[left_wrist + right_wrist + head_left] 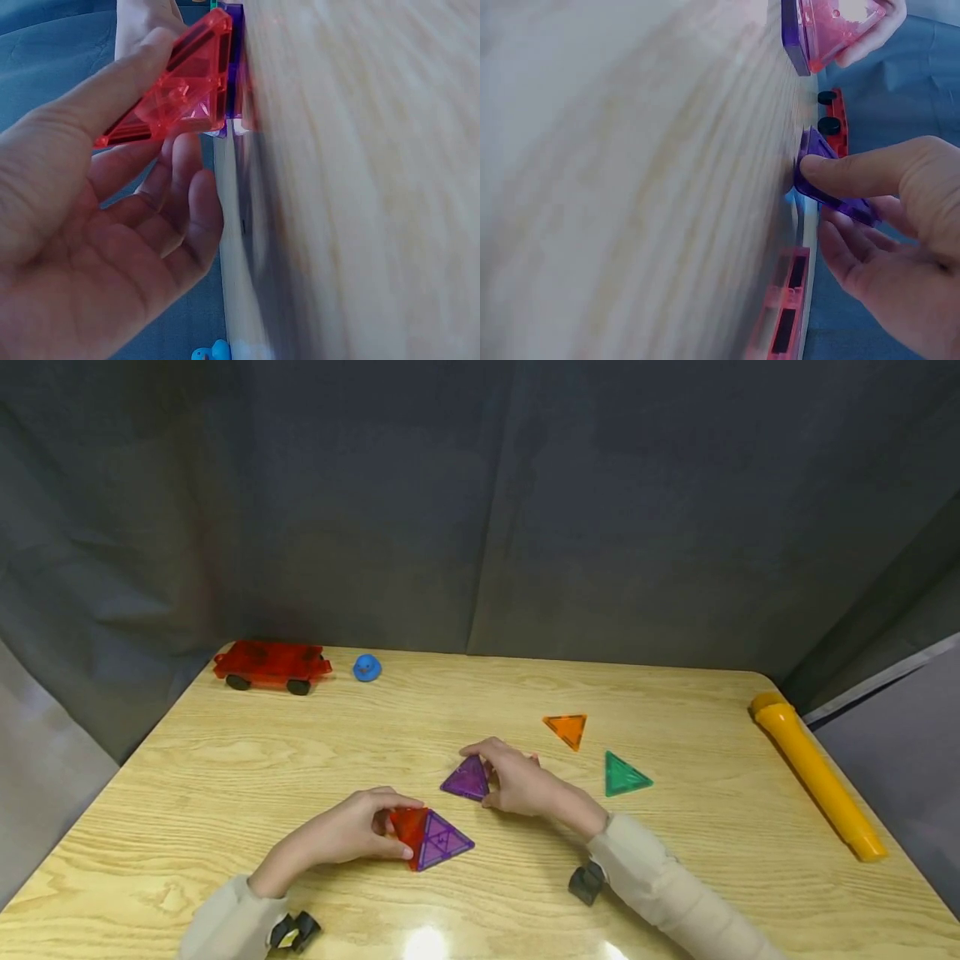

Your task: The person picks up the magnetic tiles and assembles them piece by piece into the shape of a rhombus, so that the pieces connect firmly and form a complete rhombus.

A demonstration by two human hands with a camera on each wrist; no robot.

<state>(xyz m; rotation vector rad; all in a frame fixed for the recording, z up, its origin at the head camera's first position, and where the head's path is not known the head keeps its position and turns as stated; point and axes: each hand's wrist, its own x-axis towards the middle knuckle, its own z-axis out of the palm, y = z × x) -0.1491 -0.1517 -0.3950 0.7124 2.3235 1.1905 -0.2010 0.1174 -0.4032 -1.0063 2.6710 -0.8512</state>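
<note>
My left hand [347,828] pinches a red translucent triangular magnetic tile [184,94] between thumb and fingers. That tile stands tilted up from the table, its edge against a purple triangular tile [444,841] lying flat. To the right and a little farther back, my right hand [523,782] grips a second, darker purple triangular tile [467,779]. In the right wrist view the thumb presses on this tile, which is tilted with one edge near the tabletop. A pinkish-red tile [784,307] lies by the right hand, mostly hidden from the head view.
An orange triangular tile [568,729] and a green one [625,775] lie right of my right hand. At the back left are a red wheeled car base [272,665] and a blue toy duck [367,667]. A yellow flashlight-shaped stick [821,781] lies along the right edge.
</note>
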